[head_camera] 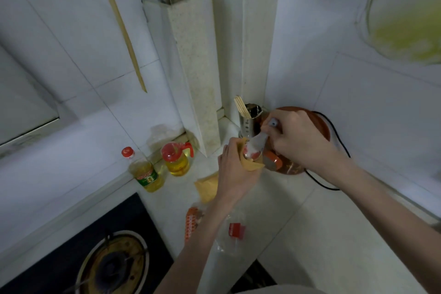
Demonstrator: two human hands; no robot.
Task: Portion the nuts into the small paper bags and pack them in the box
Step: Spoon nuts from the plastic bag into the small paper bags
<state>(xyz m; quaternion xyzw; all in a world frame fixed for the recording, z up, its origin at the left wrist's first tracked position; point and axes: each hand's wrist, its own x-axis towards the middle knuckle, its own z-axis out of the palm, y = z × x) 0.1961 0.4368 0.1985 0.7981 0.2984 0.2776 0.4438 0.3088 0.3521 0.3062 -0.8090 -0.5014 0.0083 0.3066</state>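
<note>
Left hand [235,169] grips a small tan paper bag [250,163] w/ mouth held open, above the white counter [298,222] nr the corner. Right hand [298,141] fingers closed round a clear scoop [256,144], tipped into the bag mouth w/ reddish nuts [249,151]. Another paper bag [207,187] lies flat just left of the left wrist; oil bottles [145,172] well left.

One view only: head cam, wide-angle, worn by the person, aimed fwd and steeply down at a tiled corner. The white surface [286,210] is seen from above, close in, w/ both forearms entering from the bottom edge. The left hand [235,172] and right hand [298,138] are caught near frame centre. Walls are bent by lens distortion twd the edges. No 2nd view, so no overlap.
</note>
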